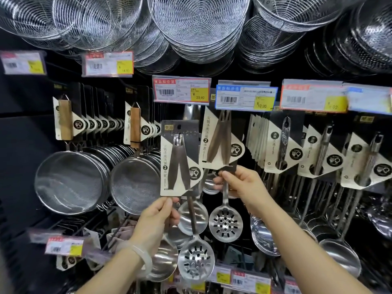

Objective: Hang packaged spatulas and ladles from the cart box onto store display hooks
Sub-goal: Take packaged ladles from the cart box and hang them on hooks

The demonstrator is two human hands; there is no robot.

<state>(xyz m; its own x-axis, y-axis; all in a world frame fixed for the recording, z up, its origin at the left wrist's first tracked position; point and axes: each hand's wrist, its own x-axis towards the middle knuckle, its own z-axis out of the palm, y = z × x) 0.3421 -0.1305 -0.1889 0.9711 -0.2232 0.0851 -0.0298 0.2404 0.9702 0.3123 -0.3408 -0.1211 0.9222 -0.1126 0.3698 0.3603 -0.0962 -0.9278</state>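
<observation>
My left hand [158,217] grips the lower end of a carded ladle-and-skimmer set [179,158], held upright in front of the display; its slotted skimmer bowl [196,264] hangs below my hand. My right hand [241,185] pinches the bottom edge of a second, matching carded set [222,141] that hangs under the blue price tag [246,97]; its slotted bowl [225,223] dangles beneath. The hook behind that card is hidden. The cart box is out of view.
Mesh strainers with wooden handles [70,183] hang at left. Carded ladles [284,145] fill the hooks at right. Wire skimmer baskets [197,26] hang overhead. A red price tag [181,89] sits above the left set. More price labels [63,246] line the lower row.
</observation>
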